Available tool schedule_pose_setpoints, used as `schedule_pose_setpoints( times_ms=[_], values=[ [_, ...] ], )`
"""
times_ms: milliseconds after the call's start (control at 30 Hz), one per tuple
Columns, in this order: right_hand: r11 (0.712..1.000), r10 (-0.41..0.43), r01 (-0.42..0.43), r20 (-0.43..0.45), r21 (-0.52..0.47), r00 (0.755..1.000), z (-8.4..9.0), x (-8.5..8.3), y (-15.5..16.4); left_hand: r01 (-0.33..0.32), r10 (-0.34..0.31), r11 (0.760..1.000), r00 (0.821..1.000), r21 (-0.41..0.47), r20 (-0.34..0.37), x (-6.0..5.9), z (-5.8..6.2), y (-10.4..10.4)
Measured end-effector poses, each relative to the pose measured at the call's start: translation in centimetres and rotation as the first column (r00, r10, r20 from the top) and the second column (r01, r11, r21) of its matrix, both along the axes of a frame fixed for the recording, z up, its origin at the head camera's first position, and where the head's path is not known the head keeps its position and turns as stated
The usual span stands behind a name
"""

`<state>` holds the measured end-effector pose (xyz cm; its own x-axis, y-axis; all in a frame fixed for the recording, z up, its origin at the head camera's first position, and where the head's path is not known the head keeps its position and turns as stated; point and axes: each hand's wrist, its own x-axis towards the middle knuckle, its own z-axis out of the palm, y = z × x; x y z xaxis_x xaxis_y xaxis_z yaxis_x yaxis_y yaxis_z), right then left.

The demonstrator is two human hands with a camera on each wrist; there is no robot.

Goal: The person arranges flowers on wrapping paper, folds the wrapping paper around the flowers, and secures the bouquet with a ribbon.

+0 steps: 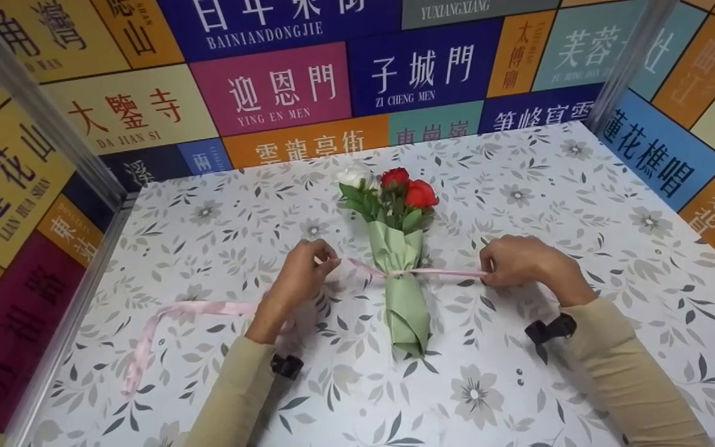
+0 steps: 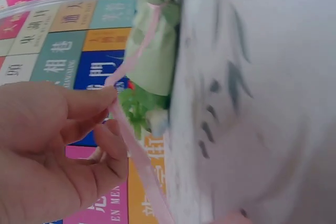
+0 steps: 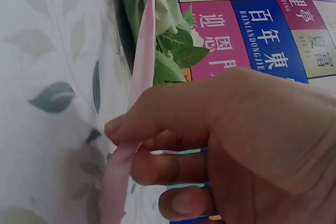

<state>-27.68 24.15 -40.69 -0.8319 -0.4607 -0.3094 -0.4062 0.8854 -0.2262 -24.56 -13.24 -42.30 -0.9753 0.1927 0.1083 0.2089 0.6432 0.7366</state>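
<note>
A bouquet (image 1: 406, 310) in light green wrapping paper lies on the patterned tabletop, its red roses (image 1: 421, 194) and a white flower (image 1: 355, 177) pointing to the back. Pink ribbon (image 1: 444, 272) is tied round the middle and cinches the paper there. To the left of the bouquet my left hand (image 1: 305, 273) pinches one length of ribbon (image 2: 126, 66) between thumb and finger. My right hand (image 1: 516, 261) pinches the other length (image 3: 143, 72) on the right side. Both lengths stretch outward from the knot, and the right one looks straight and taut.
A long tail of pink ribbon (image 1: 202, 307) trails over the tabletop (image 1: 475, 397) at the left, partly behind my left forearm. Colourful panels with lettering (image 1: 283, 87) stand along the back and both sides. Dark wrist straps (image 1: 550, 329) show by both sleeves.
</note>
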Motion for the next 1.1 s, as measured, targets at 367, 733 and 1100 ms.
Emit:
schedule_pose_setpoints(
  times_ms=[367,733,1100],
  values=[
    [0.986,-0.139,0.132,0.070,0.097,0.988,1.0,0.4,2.3,0.027,-0.013,0.953,0.999,0.302,-0.048,0.1,0.4,1.5],
    [0.983,-0.181,0.182,0.026,-0.023,0.983,1.6,0.1,1.9,0.049,-0.053,0.928,0.999,0.369,0.000,0.2,0.8,1.5],
    [0.933,-0.145,0.067,-0.200,-0.354,0.969,1.4,-0.8,-1.5,0.013,-0.046,0.899,0.997,0.438,0.065,-0.5,0.7,1.2]
  ],
)
